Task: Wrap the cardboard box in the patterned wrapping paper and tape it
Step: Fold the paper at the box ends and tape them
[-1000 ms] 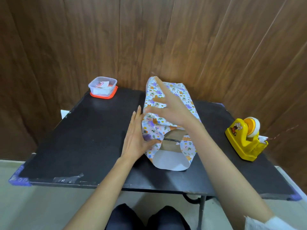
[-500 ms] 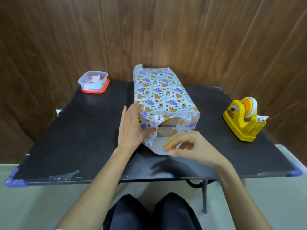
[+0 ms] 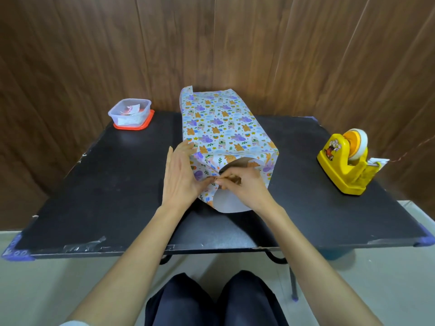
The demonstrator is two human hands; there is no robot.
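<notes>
The cardboard box, covered by patterned wrapping paper (image 3: 221,124), stands mid-table with its open end toward me. My left hand (image 3: 180,178) lies flat with straight fingers against the box's left side, pressing the folded side flap in. My right hand (image 3: 244,184) has its fingers curled at the near end and pinches the paper edge at the fold beside my left thumb. A white bottom flap (image 3: 229,203) of the paper lies on the table under my right hand. A little bare cardboard shows above my right fingers.
A yellow tape dispenser (image 3: 346,161) sits at the right of the black table (image 3: 94,196). A clear plastic container (image 3: 130,112) on a red lid stands at the back left. A wooden wall rises close behind. My knees are below the front edge.
My right hand came off the top of the box, swung down in front and now pinches the paper at the near end. My left hand stayed on the left side.
</notes>
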